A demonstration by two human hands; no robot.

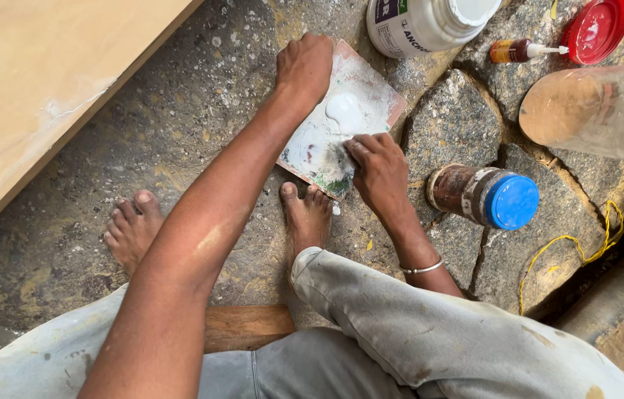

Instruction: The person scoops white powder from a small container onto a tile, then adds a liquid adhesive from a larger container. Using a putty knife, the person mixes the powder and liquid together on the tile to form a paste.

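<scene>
A small flat board [371, 96], smeared with white and green paste, lies on the stone floor in front of my feet. My left hand [303, 68] grips its far left edge and holds it down. Over the board's near right part, my right hand [380, 168] has its fingers curled, pressing into the paste just below a blob of white paste [344, 112]. Whether a small tool is in the right hand is hidden by the fingers.
A white plastic tub [423, 24], its red lid [595, 29], a small glue bottle [520, 50], a clear bottle of brown powder [600, 109] and a blue-capped jar [483, 196] lie to the right. A plywood board [39, 89] is at the left, a yellow cord [570, 247] at the right.
</scene>
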